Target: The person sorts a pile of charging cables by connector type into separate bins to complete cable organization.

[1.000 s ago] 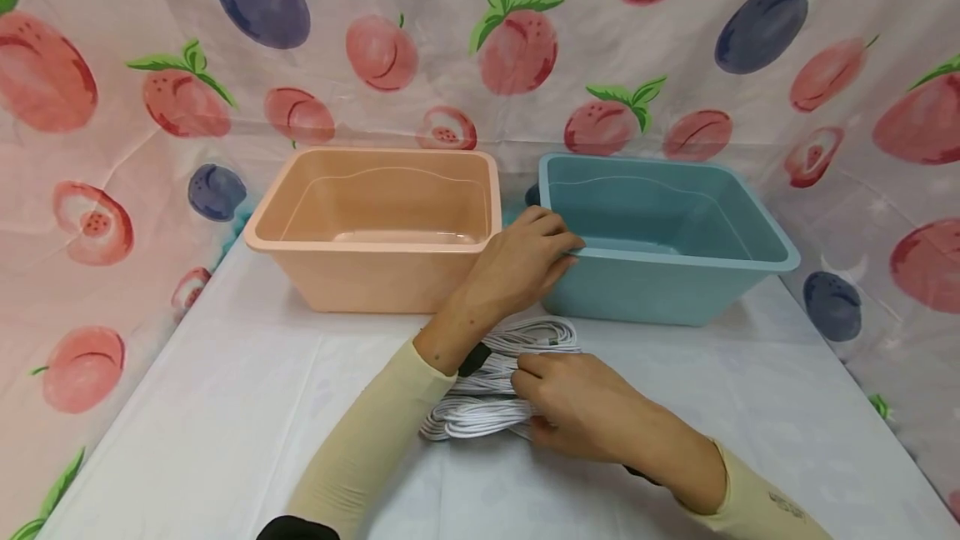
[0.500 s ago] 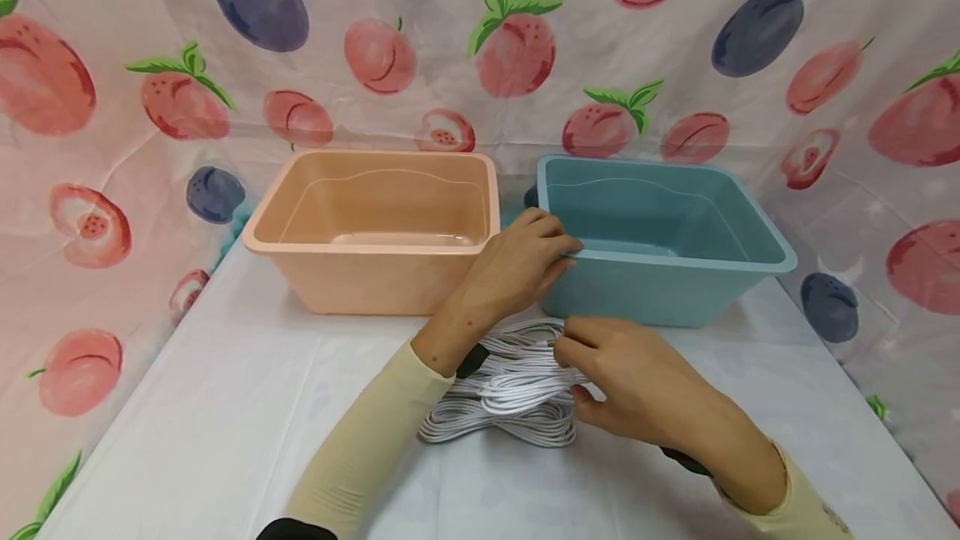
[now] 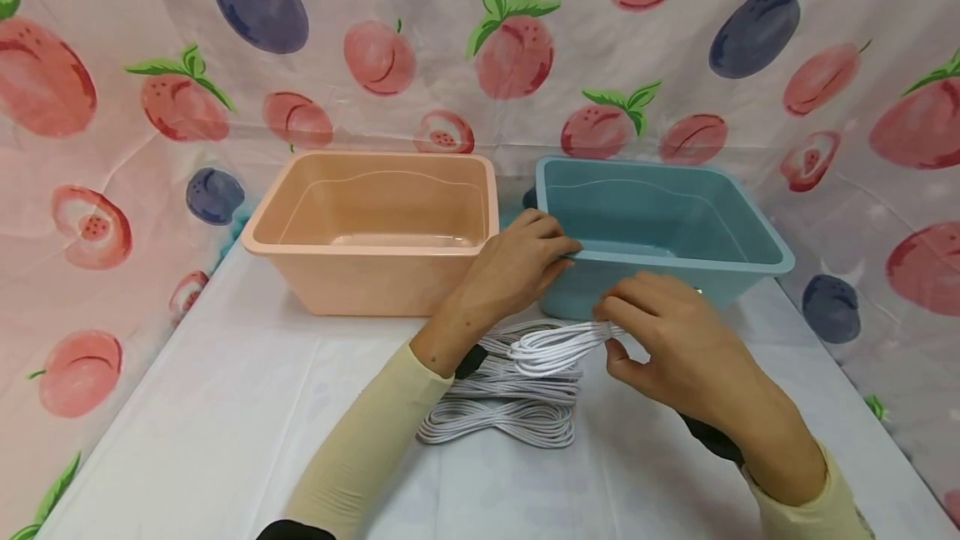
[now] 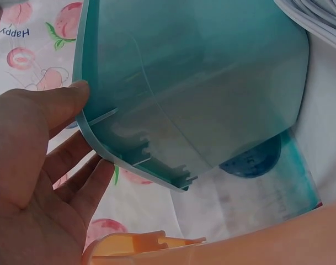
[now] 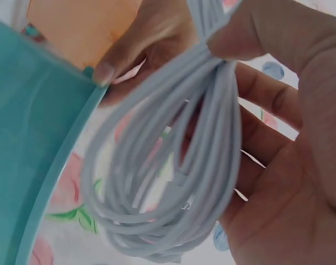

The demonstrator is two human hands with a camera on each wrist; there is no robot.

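Head view: right hand (image 3: 675, 340) pinching one white cable coil (image 3: 558, 346), lifted off the pile of coils (image 3: 502, 407) at 6 o'clock of the bins. Left hand (image 3: 517, 269) gripping near-left corner of teal bin (image 3: 675, 261). Teal bin and peach bin (image 3: 375, 232) both empty (judged: sorting barely begun, first coil in hand, rest of pile on table (image 3: 187, 440)).

Left wrist view: thumb (image 4: 63, 99) curled over teal rim, fingers (image 4: 79, 182) under it.

Right wrist view: coil held between thumb (image 5: 250, 38) and fingers, loops hanging toward 7 o'clock, beside the teal rim, not yet inside.
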